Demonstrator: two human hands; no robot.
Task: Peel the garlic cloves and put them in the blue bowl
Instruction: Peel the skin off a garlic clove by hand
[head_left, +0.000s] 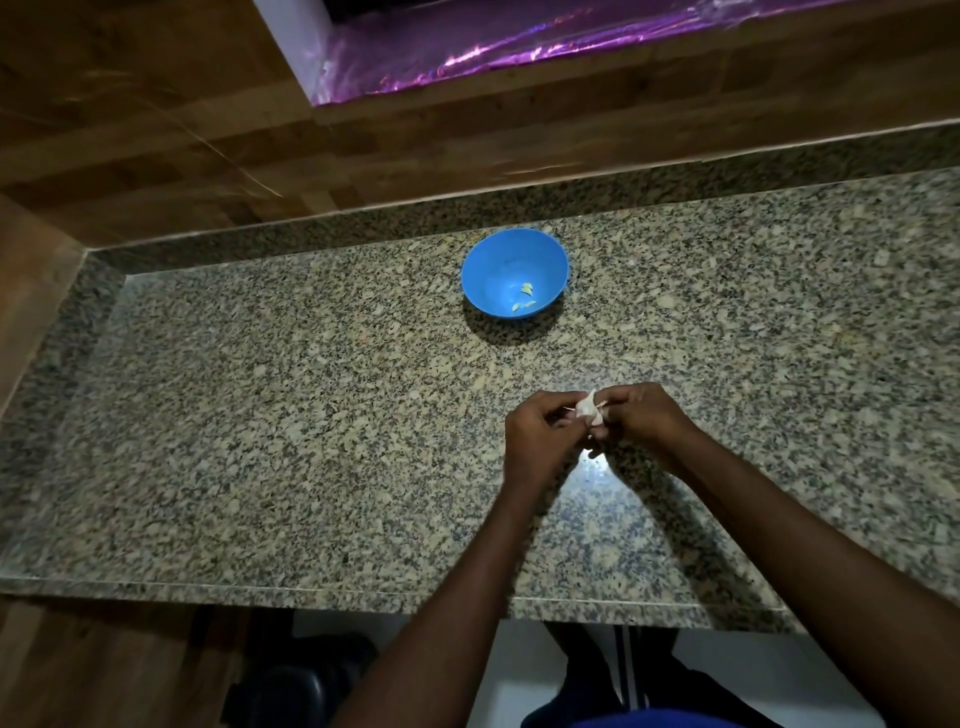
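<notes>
Both hands meet above the granite countertop (260, 415), a little inside its near edge and right of the middle: my left hand (537, 441) and right hand (641, 415) each have fingers curled in, pinching one garlic clove (588, 408) between them. I see its papery white skin sticking up between the fingertips; how much is already loose I cannot tell, and the clove is too hidden for me to call its long axis. The blue bowl (498, 260) sits straight ahead of the hands toward the far edge, near the raised back lip, well apart from them and slightly to the left. A few pale peeled pieces lie in the bowl's near right side. I judge the left hand marginally nearer the bowl, though either could reach it. Between hands and bowl the granite shows nothing in the way, so a straight forward carry should work once the skin is off. My worry is skin scraps falling into the bowl.
</notes>
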